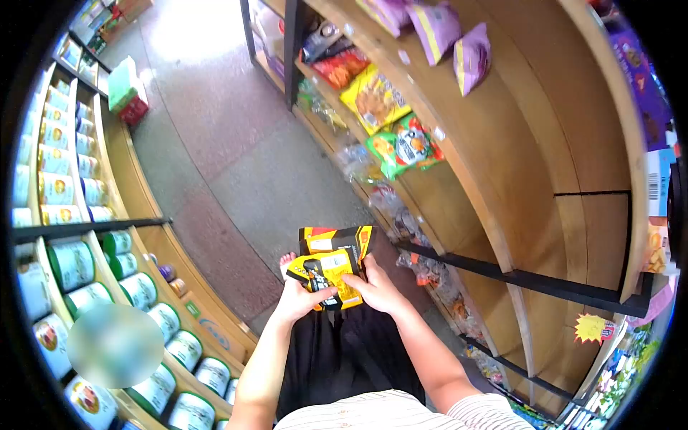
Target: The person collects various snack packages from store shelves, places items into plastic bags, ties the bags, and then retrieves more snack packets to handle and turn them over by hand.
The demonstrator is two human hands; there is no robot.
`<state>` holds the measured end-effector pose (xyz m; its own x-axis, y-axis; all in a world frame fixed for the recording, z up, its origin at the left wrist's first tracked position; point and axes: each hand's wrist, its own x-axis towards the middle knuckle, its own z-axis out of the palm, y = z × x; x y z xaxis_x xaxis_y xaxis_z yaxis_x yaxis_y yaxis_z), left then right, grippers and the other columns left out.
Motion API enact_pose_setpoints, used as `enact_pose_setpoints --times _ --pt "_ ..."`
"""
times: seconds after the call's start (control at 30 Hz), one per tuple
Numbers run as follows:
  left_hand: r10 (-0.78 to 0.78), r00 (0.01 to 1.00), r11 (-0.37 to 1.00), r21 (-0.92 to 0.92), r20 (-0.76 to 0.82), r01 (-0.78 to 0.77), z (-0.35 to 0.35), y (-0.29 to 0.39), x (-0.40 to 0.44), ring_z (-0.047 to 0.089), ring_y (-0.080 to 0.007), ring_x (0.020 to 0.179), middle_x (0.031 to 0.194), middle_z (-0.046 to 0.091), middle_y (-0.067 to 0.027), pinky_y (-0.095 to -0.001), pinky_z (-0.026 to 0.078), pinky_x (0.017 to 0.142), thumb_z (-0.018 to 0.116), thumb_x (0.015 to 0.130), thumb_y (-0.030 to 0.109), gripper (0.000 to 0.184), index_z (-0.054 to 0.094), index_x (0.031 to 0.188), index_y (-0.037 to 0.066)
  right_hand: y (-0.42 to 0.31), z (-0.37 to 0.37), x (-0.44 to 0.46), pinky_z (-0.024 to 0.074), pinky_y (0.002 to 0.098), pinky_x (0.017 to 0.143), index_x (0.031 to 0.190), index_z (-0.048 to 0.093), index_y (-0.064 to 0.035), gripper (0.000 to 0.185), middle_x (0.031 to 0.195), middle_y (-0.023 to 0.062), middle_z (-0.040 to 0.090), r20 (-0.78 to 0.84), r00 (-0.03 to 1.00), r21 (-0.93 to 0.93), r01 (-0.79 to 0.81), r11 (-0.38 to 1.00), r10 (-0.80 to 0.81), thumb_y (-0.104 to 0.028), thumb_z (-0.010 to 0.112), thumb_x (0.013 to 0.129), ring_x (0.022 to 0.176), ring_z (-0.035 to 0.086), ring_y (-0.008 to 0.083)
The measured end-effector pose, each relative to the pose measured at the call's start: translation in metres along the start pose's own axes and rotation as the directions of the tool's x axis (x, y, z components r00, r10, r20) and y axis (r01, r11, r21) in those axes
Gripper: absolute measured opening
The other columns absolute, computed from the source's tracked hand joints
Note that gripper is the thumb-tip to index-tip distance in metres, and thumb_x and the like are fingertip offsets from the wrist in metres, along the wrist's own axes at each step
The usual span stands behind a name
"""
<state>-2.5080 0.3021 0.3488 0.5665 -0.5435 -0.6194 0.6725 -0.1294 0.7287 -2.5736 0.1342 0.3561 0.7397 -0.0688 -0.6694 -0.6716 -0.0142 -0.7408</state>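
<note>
In front of my body I hold black and yellow snack bags. The nearer bag overlaps a second bag, whose upper edge sticks out behind it. My left hand is closed on the lower left of the nearer bag, its thumb lying across the front. From the right, my right hand grips the bags, thumb on the yellow front and fingers mostly hidden behind. Whether more bags are in the stack I cannot tell.
On the right, a wooden shelf carries purple bags, a yellow snack bag and a green snack bag. Cans fill the left shelves. A green and red box stands on the aisle floor.
</note>
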Motion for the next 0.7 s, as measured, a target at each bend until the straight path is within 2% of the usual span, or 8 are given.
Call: enact_pose_setpoints --times 0.03,0.07,0.2,0.37,0.43,0.53,0.6,0.7 --pt "0.075 0.997 0.995 0.063 0.000 -0.075 -0.010 0.015 0.003 0.053 -0.0149 0.092 0.099 0.056 -0.0050 -0.0313 0.043 0.082 0.068 0.061 -0.003 0.050 0.047 0.106 0.003 -0.020 0.002 0.005 0.0336 0.0300 0.089 0.118 0.030 0.0028 0.053 0.112 0.0142 0.046 0.039 0.998 0.022 0.048 0.999 -0.049 -0.020 0.056 0.079 0.106 0.043 0.0204" --pt "0.053 0.998 0.993 -0.107 0.016 -0.051 -0.015 0.029 0.003 0.054 -0.0145 0.089 0.097 0.056 -0.0051 -0.0293 0.044 0.079 0.069 0.061 -0.003 0.047 0.049 0.103 0.003 -0.039 0.006 0.007 0.0340 0.0286 0.088 0.117 0.031 0.0031 0.052 0.111 0.0132 0.046 0.034 0.995 0.045 0.090 0.995 -0.092 -0.019 0.057 0.079 0.104 0.044 0.0184" --pt "0.044 0.991 0.982 -0.188 0.124 -0.020 -0.029 0.081 0.015 0.054 -0.0161 0.091 0.100 0.056 -0.0038 -0.0309 0.043 0.081 0.071 0.059 -0.002 0.054 0.048 0.107 0.004 -0.096 0.013 0.021 0.0332 0.0294 0.089 0.118 0.031 0.0033 0.052 0.111 0.0140 0.046 0.011 0.995 -0.055 0.104 0.993 -0.104 -0.021 0.056 0.080 0.104 0.043 0.0185" --pt "-0.015 0.999 0.984 -0.178 0.029 0.020 -0.027 0.134 0.030 0.055 -0.0180 0.091 0.100 0.057 -0.0064 -0.0323 0.044 0.080 0.067 0.063 -0.004 0.044 0.051 0.103 0.004 -0.152 -0.021 0.040 0.0345 0.0292 0.088 0.116 0.036 0.0004 0.045 0.110 0.0112 0.047 0.105 0.978 -0.065 0.189 0.980 -0.181 -0.026 0.052 0.082 0.103 0.043 0.0178" --pt "-0.041 0.998 0.967 -0.252 -0.043 0.029 -0.027 0.154 0.045 0.056 -0.0175 0.088 0.097 0.058 -0.0059 -0.0310 0.044 0.079 0.067 0.063 -0.005 0.042 0.052 0.103 0.002 -0.173 -0.055 0.050 0.0364 0.0328 0.087 0.110 0.039 0.0025 0.046 0.108 0.0171 0.049 -0.059 0.974 -0.057 0.217 0.975 -0.220 -0.034 0.048 0.083 0.102 0.048 0.0224" --pt "-0.035 0.978 0.949 -0.313 -0.207 -0.032 -0.036 0.184 0.082 0.057 -0.0196 0.087 0.096 0.059 -0.0075 -0.0338 0.045 0.079 0.067 0.063 -0.004 0.043 0.052 0.103 0.002 -0.196 -0.140 0.077 0.0397 0.0317 0.078 0.109 0.045 -0.0001 0.042 0.094 0.0126 0.053 -0.415 0.900 -0.058 0.119 0.991 -0.132 -0.033 0.049 0.083 0.087 0.050 0.0182" --pt "0.006 0.969 0.942 -0.322 -0.249 -0.088 -0.043 0.221 0.096 0.057 -0.0198 0.086 0.095 0.059 -0.0085 -0.0336 0.046 0.076 0.066 0.065 -0.001 0.038 0.052 0.100 0.001 -0.186 -0.204 0.111 0.0409 0.0306 0.074 0.107 0.049 -0.0021 0.041 0.088 0.0104 0.056 -0.656 0.650 -0.291 0.251 0.923 -0.384 -0.029 0.057 0.077 0.077 0.052 0.0189" --pt "0.139 0.933 0.914 -0.320 -0.333 -0.251 -0.057 0.263 0.128 0.058 -0.0212 0.085 0.096 0.059 -0.0100 -0.0318 0.046 0.077 0.063 0.070 0.002 0.032 0.052 0.100 -0.001 -0.234 -0.279 0.143 0.0391 0.0280 0.079 0.099 0.057 -0.0005 0.042 0.096 0.0150 0.058 -0.715 0.598 -0.325 0.174 0.930 -0.362 -0.031 0.063 0.071 0.088 0.054 0.0206"
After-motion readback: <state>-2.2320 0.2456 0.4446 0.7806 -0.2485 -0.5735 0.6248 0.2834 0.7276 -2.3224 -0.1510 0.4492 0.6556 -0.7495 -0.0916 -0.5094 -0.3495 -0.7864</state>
